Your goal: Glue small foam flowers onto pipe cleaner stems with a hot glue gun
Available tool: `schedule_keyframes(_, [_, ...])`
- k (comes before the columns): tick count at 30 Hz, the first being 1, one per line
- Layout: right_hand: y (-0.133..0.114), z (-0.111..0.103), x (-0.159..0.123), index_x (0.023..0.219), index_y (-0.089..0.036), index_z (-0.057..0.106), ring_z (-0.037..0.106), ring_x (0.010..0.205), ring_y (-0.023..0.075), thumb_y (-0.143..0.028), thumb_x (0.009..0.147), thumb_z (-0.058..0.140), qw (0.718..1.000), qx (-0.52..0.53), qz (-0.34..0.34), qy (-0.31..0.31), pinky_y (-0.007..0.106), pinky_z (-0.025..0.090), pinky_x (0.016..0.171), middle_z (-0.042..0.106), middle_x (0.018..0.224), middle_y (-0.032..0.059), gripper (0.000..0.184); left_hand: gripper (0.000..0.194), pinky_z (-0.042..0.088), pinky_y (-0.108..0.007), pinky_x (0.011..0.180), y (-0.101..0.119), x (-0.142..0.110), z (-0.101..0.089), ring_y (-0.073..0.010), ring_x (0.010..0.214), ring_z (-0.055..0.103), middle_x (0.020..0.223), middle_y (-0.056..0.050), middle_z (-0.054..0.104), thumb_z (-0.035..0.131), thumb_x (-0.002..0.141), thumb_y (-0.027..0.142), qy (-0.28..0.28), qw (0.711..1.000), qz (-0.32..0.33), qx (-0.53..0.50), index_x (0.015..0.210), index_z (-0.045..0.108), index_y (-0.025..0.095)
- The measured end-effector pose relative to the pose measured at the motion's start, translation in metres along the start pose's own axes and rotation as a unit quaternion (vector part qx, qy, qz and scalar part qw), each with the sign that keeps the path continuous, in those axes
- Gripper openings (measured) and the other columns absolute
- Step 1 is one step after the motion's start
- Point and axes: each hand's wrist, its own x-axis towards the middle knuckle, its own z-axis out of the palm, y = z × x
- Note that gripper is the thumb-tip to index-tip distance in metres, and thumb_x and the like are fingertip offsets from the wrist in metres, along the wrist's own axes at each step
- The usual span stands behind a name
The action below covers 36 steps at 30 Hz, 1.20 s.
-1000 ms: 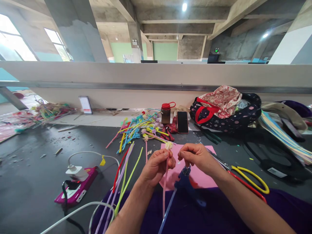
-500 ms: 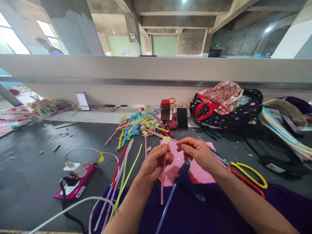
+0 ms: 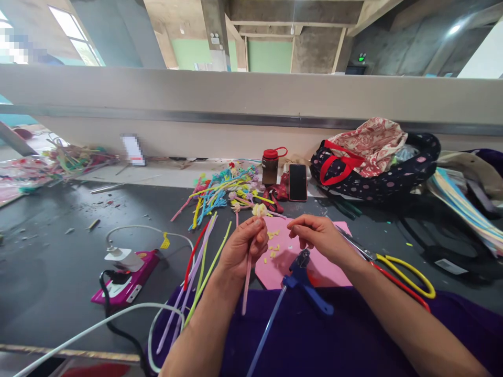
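Note:
My left hand (image 3: 245,243) is closed in a pinch around a thin pink fuzzy stem, a pipe cleaner (image 3: 247,288), which hangs down below the fingers. At its top, just above my fingertips, sits a pale yellow flower (image 3: 259,210). My right hand (image 3: 314,233) hovers to the right, apart from the flower, thumb and forefinger drawn together; anything between them is too small to make out. Under it a blue glue gun (image 3: 301,277) with a clear glue stick lies partly on a pink sheet (image 3: 275,275). Small yellow pieces (image 3: 274,248) are scattered on that sheet.
Loose pipe cleaners (image 3: 204,277) lie left of my left arm, beside a magenta power strip (image 3: 145,277) with cables. Finished-looking coloured stems (image 3: 220,188) are heaped behind. Scissors (image 3: 404,267) lie right. A bottle (image 3: 270,170), phone (image 3: 297,182) and fabric bag (image 3: 377,180) stand at the back.
My left hand and the flower have shifted slightly left and up, widening the gap to my right hand. More yellow pieces on the pink sheet now show. The whole view has tilted downward.

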Motion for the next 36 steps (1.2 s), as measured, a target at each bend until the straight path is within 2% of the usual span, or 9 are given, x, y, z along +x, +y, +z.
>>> schedule_keyframes(3, [0.007, -0.002, 0.003, 0.084, -0.016, 0.064, 0.053, 0.048, 0.0071, -0.028, 0.078, 0.053, 0.999, -0.034, 0.002, -0.012, 0.018, 0.035, 0.043, 0.064, 0.072, 0.0010, 0.017, 0.015, 0.018, -0.013, 0.031, 0.000, 0.001, -0.001, -0.0001, 0.030, 0.026, 0.046, 0.007, 0.045, 0.063, 0.071, 0.021, 0.009, 1.000, -0.022, 0.013, 0.069, 0.049, 0.014])
schedule_keyframes(7, [0.014, -0.001, 0.007, 0.082, -0.016, 0.065, 0.054, 0.048, 0.0078, -0.026, 0.078, 0.052, 0.997, -0.070, -0.006, -0.033, 0.019, 0.037, 0.044, 0.064, 0.069, 0.0004, 0.016, 0.017, 0.019, -0.013, 0.031, 0.001, 0.003, -0.002, -0.0001, 0.030, 0.029, 0.047, 0.007, 0.046, 0.063, 0.072, 0.022, 0.038, 0.998, -0.014, 0.051, 0.067, 0.049, 0.014])
schedule_keyframes(16, [0.025, 0.002, 0.008, 0.080, -0.015, 0.065, 0.055, 0.050, 0.0095, -0.027, 0.078, 0.052, 0.990, -0.119, -0.004, -0.072, 0.020, 0.042, 0.047, 0.064, 0.070, 0.0016, 0.018, 0.020, 0.019, -0.011, 0.032, 0.014, 0.004, -0.017, 0.0012, 0.033, 0.034, 0.051, 0.005, 0.051, 0.067, 0.070, 0.027, 0.139, 0.971, 0.091, 0.173, 0.067, 0.052, 0.013])
schedule_keyframes(23, [0.018, 0.011, 0.007, 0.082, -0.016, 0.067, 0.056, 0.057, 0.0103, -0.025, 0.081, 0.050, 0.972, -0.204, -0.050, -0.106, 0.020, 0.041, 0.052, 0.066, 0.073, 0.0016, 0.020, 0.021, 0.020, -0.011, 0.032, 0.016, 0.009, -0.026, 0.0006, 0.033, 0.035, 0.051, 0.004, 0.051, 0.066, 0.070, 0.029, 0.160, 0.965, 0.115, 0.173, 0.065, 0.052, 0.013])
schedule_keyframes(26, [0.013, 0.019, 0.017, 0.086, -0.017, 0.067, 0.059, 0.066, 0.0115, -0.023, 0.082, 0.048, 0.943, -0.293, -0.090, -0.131, 0.020, 0.041, 0.059, 0.067, 0.077, 0.0020, 0.021, 0.021, 0.021, -0.012, 0.032, 0.018, 0.009, -0.028, 0.0004, 0.034, 0.035, 0.051, 0.004, 0.051, 0.066, 0.070, 0.029, 0.163, 0.966, 0.122, 0.160, 0.066, 0.053, 0.013])
schedule_keyframes(30, [0.013, 0.035, 0.042, 0.089, -0.020, 0.067, 0.061, 0.074, 0.0124, -0.023, 0.084, 0.047, 0.859, -0.474, -0.111, -0.158, 0.020, 0.040, 0.064, 0.069, 0.083, 0.0021, 0.021, 0.021, 0.020, -0.012, 0.032, 0.022, 0.008, -0.031, 0.0004, 0.033, 0.035, 0.050, 0.005, 0.050, 0.066, 0.070, 0.029, 0.171, 0.965, 0.134, 0.143, 0.067, 0.053, 0.013])
schedule_keyframes(36, [0.027, 0.060, 0.090, 0.092, -0.023, 0.067, 0.061, 0.087, 0.0202, -0.024, 0.083, 0.045, 0.809, -0.564, -0.091, -0.138, 0.026, 0.041, 0.068, 0.067, 0.097, 0.0066, 0.024, 0.020, 0.020, -0.012, 0.031, 0.020, 0.011, -0.033, 0.0004, 0.032, 0.035, 0.049, 0.005, 0.051, 0.067, 0.068, 0.028, 0.180, 0.967, 0.131, 0.123, 0.066, 0.054, 0.013])
